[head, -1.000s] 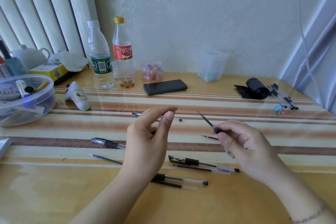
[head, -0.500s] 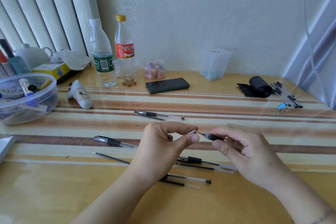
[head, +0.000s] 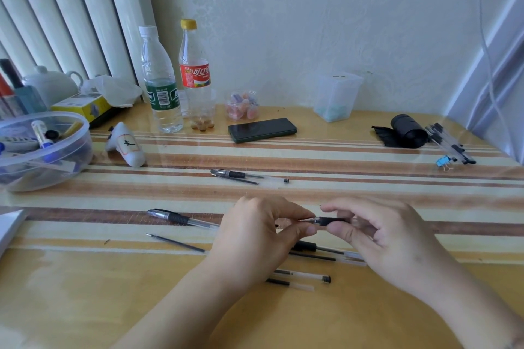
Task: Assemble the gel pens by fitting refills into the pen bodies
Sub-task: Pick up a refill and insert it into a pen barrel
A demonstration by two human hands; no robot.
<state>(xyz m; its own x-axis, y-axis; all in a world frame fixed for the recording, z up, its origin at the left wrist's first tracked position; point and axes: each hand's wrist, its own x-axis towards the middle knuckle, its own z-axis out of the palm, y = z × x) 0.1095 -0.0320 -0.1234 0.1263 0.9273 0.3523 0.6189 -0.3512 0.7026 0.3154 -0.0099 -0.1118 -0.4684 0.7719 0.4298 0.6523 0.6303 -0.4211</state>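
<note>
Both hands (head: 255,232) (head: 380,232) pinch one pen (head: 329,220) between fingertips

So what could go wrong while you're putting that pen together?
The metal tip piece pinched by the left hand is tiny, so it could slip and roll off among the loose refills on the table. It may also go on crooked against the pen that the right hand holds. The hands are right above other pens, which could get nudged.
</note>
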